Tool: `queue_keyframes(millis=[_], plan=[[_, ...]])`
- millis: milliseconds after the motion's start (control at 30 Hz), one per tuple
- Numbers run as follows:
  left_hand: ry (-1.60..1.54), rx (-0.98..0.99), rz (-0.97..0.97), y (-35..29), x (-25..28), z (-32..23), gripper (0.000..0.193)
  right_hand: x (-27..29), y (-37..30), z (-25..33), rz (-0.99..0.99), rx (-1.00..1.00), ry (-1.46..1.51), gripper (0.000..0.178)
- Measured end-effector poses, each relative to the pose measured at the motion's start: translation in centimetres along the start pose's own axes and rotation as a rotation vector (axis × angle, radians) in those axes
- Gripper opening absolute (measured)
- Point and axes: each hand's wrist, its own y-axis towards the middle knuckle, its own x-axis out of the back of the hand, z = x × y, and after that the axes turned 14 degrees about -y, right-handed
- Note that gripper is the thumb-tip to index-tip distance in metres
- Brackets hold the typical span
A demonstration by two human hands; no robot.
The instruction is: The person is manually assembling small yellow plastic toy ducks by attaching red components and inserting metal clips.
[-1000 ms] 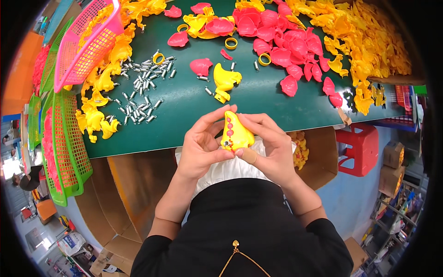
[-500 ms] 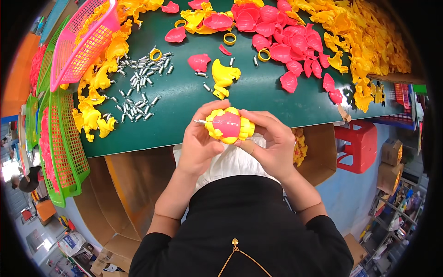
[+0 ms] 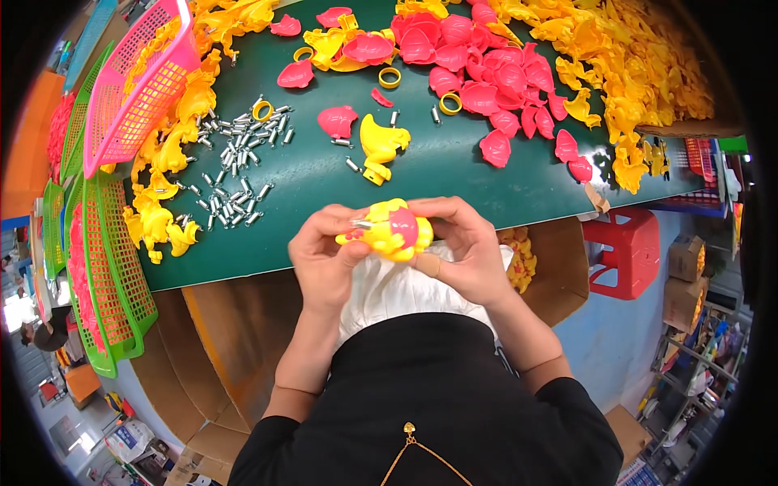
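Observation:
Between my two hands is a small yellow plastic toy figure (image 3: 399, 231) with a pink band round its middle. My left hand (image 3: 322, 255) pinches its left end between thumb and fingers. A small silver metal piece (image 3: 361, 224), perhaps a spring, sticks out there by the fingertips. My right hand (image 3: 459, 249) is closed on the toy's right end, with thumb below and fingers above. On the green tabletop beyond lie a curved yellow toy part (image 3: 379, 147), a pink shell piece (image 3: 337, 121) and a few silver springs (image 3: 352, 164).
Many silver springs (image 3: 235, 202) are strewn on the left of the green table (image 3: 308, 186). Pink shells (image 3: 504, 77) and yellow parts (image 3: 640, 73) pile up at the far right. Pink (image 3: 138, 89) and green baskets (image 3: 121, 259) line the left edge. A red stool (image 3: 636, 255) stands right.
The toy has turned in my hands, so less of its pink side shows. My left hand has shifted slightly left and down. The table things lie slightly left in the picture.

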Motion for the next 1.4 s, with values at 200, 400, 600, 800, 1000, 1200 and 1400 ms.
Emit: queue_keyframes(millis=[200,400,600,800,1000,1200,1400], plan=[[0.697,-0.067,0.320,3.1,-3.3,-1.3,0.022,3.1,1.1,3.0,0.071,0.133,-0.545,0.053],[1.466,-0.422,0.423,10.3,-6.8,3.7,0.019,6.1,0.7,1.6,-0.398,0.022,0.064,0.058],[1.315,-0.259,0.423,10.1,-6.9,4.2,0.011,6.3,0.5,0.4,-0.485,0.056,0.228,0.059],[-0.086,0.512,0.033,6.4,-7.6,1.1,0.022,4.5,1.1,-0.2,-0.392,0.179,0.329,0.064],[-0.307,0.552,0.034,4.5,-6.2,1.5,0.033,2.8,0.3,-1.5,-0.434,0.601,-0.231,0.068],[0.324,0.379,0.019,2.7,-4.7,0.8,0.040,4.4,0.4,0.7,-0.238,0.159,-0.133,0.062],[0.265,0.280,0.022,1.9,-3.6,1.9,0.039,3.6,1.5,1.0,-0.083,0.217,-0.660,0.052]])
